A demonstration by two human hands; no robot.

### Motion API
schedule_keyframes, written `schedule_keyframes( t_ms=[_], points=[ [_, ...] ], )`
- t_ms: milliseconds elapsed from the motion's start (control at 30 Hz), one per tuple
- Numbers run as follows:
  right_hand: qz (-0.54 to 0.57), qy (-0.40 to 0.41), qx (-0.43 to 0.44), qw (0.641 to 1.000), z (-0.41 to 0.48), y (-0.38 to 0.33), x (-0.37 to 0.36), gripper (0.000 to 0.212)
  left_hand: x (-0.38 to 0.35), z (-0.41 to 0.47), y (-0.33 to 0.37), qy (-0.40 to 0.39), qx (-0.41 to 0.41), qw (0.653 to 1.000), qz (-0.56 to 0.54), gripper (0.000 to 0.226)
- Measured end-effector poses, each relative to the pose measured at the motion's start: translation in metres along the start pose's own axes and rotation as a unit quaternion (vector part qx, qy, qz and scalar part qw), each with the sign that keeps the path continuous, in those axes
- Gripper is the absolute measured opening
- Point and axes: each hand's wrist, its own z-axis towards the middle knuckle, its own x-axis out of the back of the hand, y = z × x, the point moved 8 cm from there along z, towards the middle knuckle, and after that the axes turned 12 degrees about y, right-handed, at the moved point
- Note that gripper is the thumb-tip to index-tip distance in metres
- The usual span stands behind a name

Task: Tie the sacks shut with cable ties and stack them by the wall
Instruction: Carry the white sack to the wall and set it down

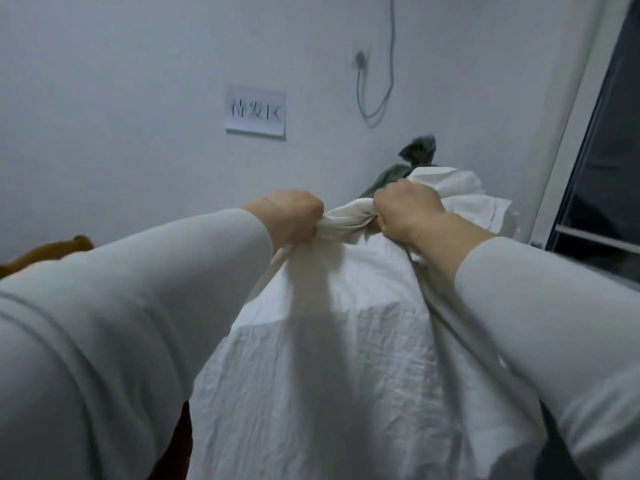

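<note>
Large white woven sack in the foreground, filling the lower middle of the view, bulging and creased; contents hidden by the cloth. Mouth gathered and twisted into a thick neck at the top. Just behind it, to the right, a second white sack, top folded over (contents likewise out of sight). Behind that one, by the wall, a dark green bag with a bunched tuft standing up.

Pale plain wall straight ahead, close behind the sacks. On it a sheet of paper printed with three characters, too blurred to read. Higher and to the right a wall socket with a plug in it, and a grey cable looping down below it and running up out of the top edge. At the right edge a dark glazed door or window in a pale frame. At the far left, low down, something brown, too cut off to name.

Both arms stretched forward in pale long sleeves. Left hand fisted tight round the left end of the neck. Right hand fisted round the right end, back of the hand up, near the left hand with the twisted cloth taut between them.
</note>
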Motion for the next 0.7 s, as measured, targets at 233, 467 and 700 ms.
schedule_keyframes(
  t_ms=[233, 467, 700],
  points=[
    [-0.037, 0.11, -0.076, 0.99, 0.08, 0.052, 0.067, 0.033, 0.106, 0.061, -0.021, 0.116, -0.008, 0.993, 0.037, 0.015],
    [-0.047, 0.193, -0.107, 0.974, 0.171, 0.052, 0.062, 0.03, 0.128, 0.134, -0.082, 0.175, 0.007, 0.981, 0.085, 0.025],
    [-0.019, 0.215, -0.142, 0.966, 0.281, 0.031, 0.018, 0.031, 0.109, 0.228, -0.161, 0.203, 0.002, 0.972, 0.117, 0.02]
  ],
)
